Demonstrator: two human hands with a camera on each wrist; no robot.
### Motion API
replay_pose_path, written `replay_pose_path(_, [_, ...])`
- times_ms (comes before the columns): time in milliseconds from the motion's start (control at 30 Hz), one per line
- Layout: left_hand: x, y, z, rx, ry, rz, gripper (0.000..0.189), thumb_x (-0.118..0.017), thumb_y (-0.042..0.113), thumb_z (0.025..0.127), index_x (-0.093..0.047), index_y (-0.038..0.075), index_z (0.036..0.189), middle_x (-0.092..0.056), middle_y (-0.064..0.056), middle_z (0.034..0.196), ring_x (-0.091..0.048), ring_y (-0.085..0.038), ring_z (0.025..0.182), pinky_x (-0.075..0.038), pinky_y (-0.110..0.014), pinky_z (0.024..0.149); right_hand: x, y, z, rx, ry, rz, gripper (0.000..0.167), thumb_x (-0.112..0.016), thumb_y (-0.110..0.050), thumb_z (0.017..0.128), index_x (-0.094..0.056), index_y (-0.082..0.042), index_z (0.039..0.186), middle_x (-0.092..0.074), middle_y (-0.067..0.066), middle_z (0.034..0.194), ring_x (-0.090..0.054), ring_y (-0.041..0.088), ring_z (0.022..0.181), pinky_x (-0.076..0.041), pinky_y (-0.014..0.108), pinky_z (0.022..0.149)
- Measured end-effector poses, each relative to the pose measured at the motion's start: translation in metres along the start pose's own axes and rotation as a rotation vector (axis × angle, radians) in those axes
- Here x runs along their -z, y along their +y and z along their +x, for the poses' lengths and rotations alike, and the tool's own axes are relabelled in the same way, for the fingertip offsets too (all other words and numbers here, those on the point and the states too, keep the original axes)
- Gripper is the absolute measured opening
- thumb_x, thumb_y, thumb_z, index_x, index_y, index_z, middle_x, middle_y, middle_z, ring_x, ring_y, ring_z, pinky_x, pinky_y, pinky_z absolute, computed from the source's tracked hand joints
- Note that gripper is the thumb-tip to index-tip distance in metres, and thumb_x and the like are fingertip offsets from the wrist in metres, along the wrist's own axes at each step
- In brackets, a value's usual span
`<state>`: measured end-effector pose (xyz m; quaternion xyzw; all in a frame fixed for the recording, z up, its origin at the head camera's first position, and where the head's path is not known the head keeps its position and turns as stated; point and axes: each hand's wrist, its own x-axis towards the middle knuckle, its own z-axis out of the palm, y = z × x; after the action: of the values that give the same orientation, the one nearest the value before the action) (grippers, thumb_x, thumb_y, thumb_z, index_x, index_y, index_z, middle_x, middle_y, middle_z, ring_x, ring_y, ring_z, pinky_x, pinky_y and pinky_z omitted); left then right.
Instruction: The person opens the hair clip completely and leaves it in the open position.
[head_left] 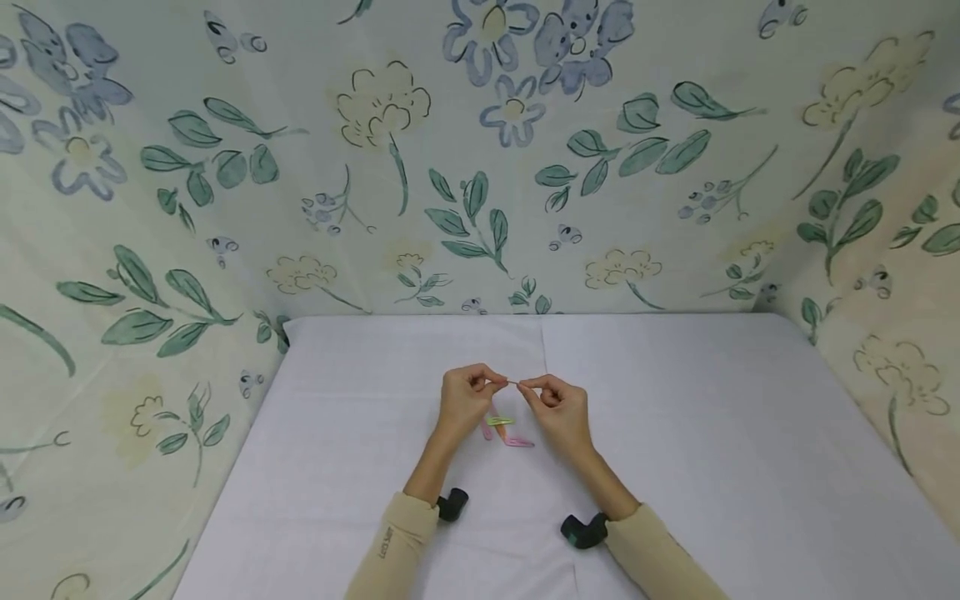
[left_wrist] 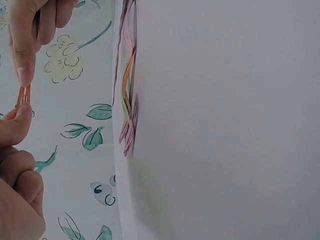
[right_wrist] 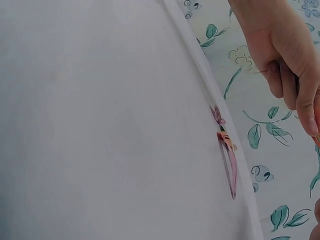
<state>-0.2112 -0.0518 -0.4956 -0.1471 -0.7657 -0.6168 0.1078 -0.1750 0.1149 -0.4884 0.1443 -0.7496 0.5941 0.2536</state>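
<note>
Pinching the orange hair clip (left_wrist: 26, 94) between the fingertips of both hands, I hold one end in my left hand (head_left: 467, 400) and the other in my right hand (head_left: 562, 410). It bridges the narrow gap between them, level with my fingertips and raised off the table. Just below my hands, more clips lie in a small loose bunch: a yellow-green clip (head_left: 500, 421) across the middle and a pink clip (head_left: 520, 442) nearer me among them. Under these spreads the table (head_left: 712, 433), covered in white cloth with faint creases. Beyond its far edge and along both sides hangs a pale curtain (head_left: 480, 325), printed with blue and yellow flowers and green leafy sprigs. My forearms come in from the near edge and slant toward each other, beige sleeves (head_left: 408, 529) ending short of the wrists, a black camera (head_left: 584, 531) by each one.
</note>
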Motion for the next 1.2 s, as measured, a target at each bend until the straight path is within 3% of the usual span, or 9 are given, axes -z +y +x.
replay_pose_path(100, [0.004,0.001,0.003,0.016,0.005,0.033,0.005,-0.082,-0.001,0.084,-0.082,0.002,0.081,-0.048,-0.002,0.051,-0.027,-0.001,0.049,-0.025,-0.019,0.048,-0.003,0.016,0.000,0.011,0.000,-0.028,0.006,-0.081,0.007,0.083,-0.079,0.003,0.086,-0.028,0.004,0.048,-0.019,-0.003,0.050,-0.015,0.014,0.048])
replay_pose_path(233, [0.012,-0.001,0.007,0.027,-0.041,0.063,0.004,-0.085,0.004,0.082,-0.083,0.001,0.084,-0.049,0.000,0.050,-0.027,-0.003,0.049,-0.025,-0.019,0.047,0.000,0.038,0.004,-0.047,-0.051,-0.049,0.010,-0.084,-0.007,0.085,-0.083,-0.009,0.095,-0.030,-0.003,0.052,-0.021,-0.004,0.051,-0.018,0.019,0.047])
replay_pose_path(367, [0.018,-0.004,0.011,0.041,-0.077,0.049,0.005,-0.085,0.005,0.083,-0.083,0.002,0.086,-0.049,-0.009,0.050,-0.025,-0.004,0.049,-0.023,-0.019,0.048,0.004,0.038,0.008,-0.055,-0.099,-0.058,0.016,-0.085,-0.009,0.085,-0.083,-0.006,0.101,-0.030,-0.003,0.054,-0.022,-0.003,0.053,-0.020,0.018,0.048])
replay_pose_path(500, [0.023,-0.008,0.015,0.070,-0.116,0.031,0.005,-0.084,0.005,0.084,-0.083,0.002,0.088,-0.064,-0.023,0.063,-0.026,-0.006,0.052,-0.023,-0.019,0.049,0.004,0.040,0.012,-0.042,-0.121,-0.073,0.021,-0.087,-0.010,0.083,-0.082,-0.005,0.102,-0.032,-0.002,0.055,-0.024,-0.001,0.053,-0.021,0.018,0.049])
replay_pose_path(633, [0.027,-0.013,0.022,0.079,-0.133,0.069,0.006,-0.085,0.007,0.084,-0.084,0.003,0.088,-0.075,-0.022,0.078,-0.028,-0.007,0.055,-0.023,-0.019,0.050,0.003,0.043,0.014,-0.055,-0.120,-0.122,0.021,-0.086,-0.010,0.084,-0.082,-0.004,0.103,-0.033,-0.003,0.055,-0.025,0.001,0.052,-0.022,0.017,0.049])
replay_pose_path(800, [0.028,-0.019,0.034,0.105,-0.097,0.128,0.006,-0.086,0.007,0.083,-0.084,0.003,0.086,-0.063,-0.027,0.062,-0.022,-0.006,0.050,-0.022,-0.019,0.048,-0.003,0.047,0.021,-0.107,-0.132,-0.179,0.014,-0.085,-0.013,0.087,-0.083,-0.005,0.097,-0.034,-0.005,0.054,-0.026,0.001,0.051,-0.021,0.018,0.049])
replay_pose_path(867, [0.027,-0.022,0.039,0.115,-0.087,0.142,0.005,-0.086,0.007,0.083,-0.084,0.003,0.086,-0.055,-0.024,0.055,-0.022,-0.006,0.047,-0.023,-0.019,0.047,-0.006,0.049,0.025,-0.137,-0.153,-0.186,0.012,-0.084,-0.015,0.087,-0.084,-0.006,0.096,-0.034,-0.005,0.054,-0.025,0.001,0.051,-0.021,0.019,0.050])
replay_pose_path(1067, [0.022,-0.029,0.049,0.161,-0.076,0.125,0.005,-0.087,0.008,0.083,-0.084,0.005,0.085,-0.046,0.005,0.044,-0.025,-0.007,0.046,-0.026,-0.020,0.046,-0.012,0.057,0.036,-0.146,-0.172,-0.215,0.011,-0.083,-0.014,0.089,-0.084,-0.005,0.095,-0.039,-0.004,0.054,-0.029,0.003,0.051,-0.023,0.019,0.049])
replay_pose_path(1200, [0.019,-0.033,0.054,0.203,-0.094,0.124,0.007,-0.086,0.011,0.084,-0.084,0.005,0.088,-0.045,0.008,0.047,-0.027,-0.008,0.048,-0.026,-0.021,0.048,-0.013,0.061,0.042,-0.163,-0.145,-0.224,0.008,-0.082,-0.012,0.089,-0.084,-0.005,0.093,-0.042,-0.001,0.054,-0.032,0.007,0.051,-0.024,0.020,0.048])
